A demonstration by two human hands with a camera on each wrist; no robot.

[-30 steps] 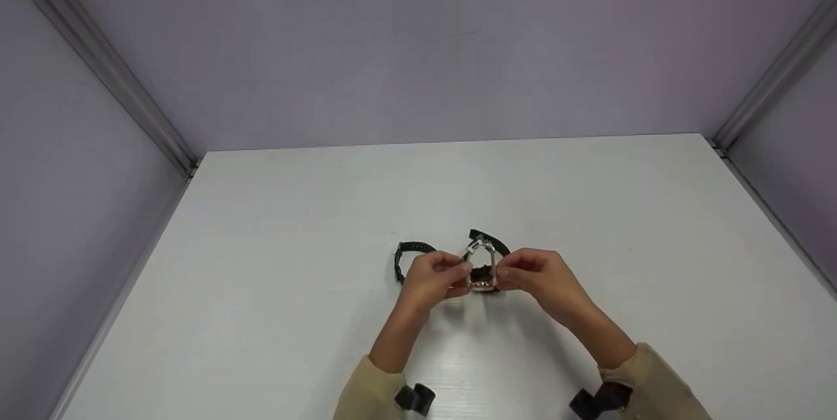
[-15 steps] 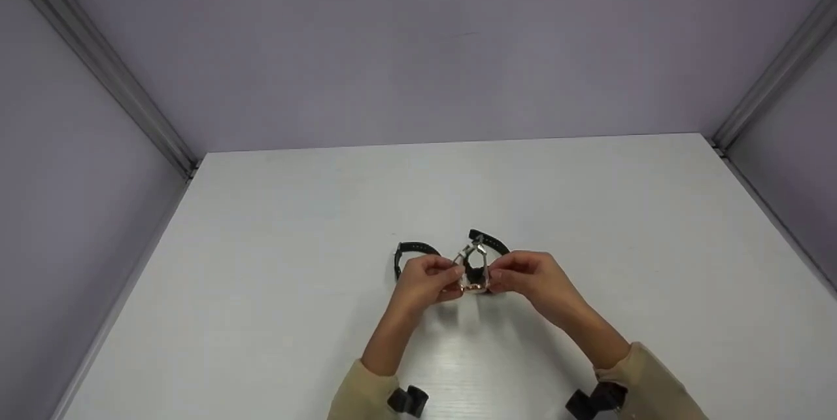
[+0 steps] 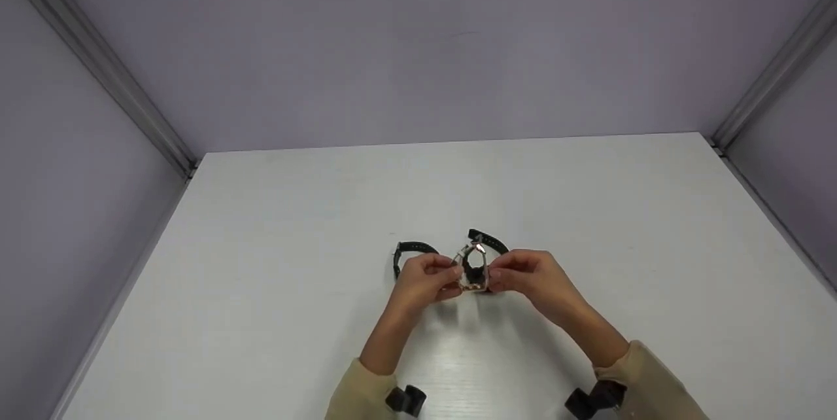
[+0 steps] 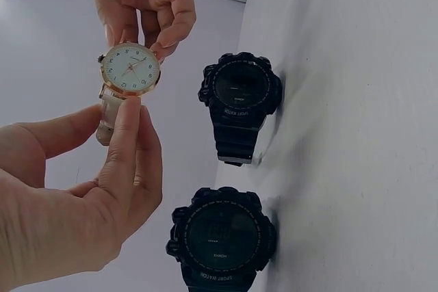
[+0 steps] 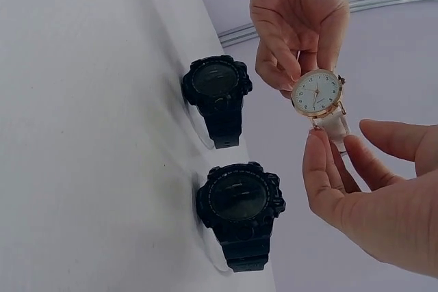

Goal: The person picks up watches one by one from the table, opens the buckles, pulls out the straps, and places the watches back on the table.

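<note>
Item: gold-rimmed watch (image 4: pixel 130 68), white dial, pale strap. Held above the bench (image 3: pixel 274 224), toward its near edge, midway between the side edges. Left hand (image 3: pixel 425 279): grip closed on the case, fingertips pinching one side. Right hand (image 3: pixel 529 276): grip closed likewise, pinching the opposite side. Two black sport watches (image 4: pixel 241 94) (image 4: pixel 222 234) stand on the bench just behind the hands, side by side, apart from each other.

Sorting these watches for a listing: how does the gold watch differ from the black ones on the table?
The gold watch has a white dial with numerals; the black watches have dark faces and bulky cases. It is held up between left hand and right hand; they stand on the table. All have round faces.
</note>
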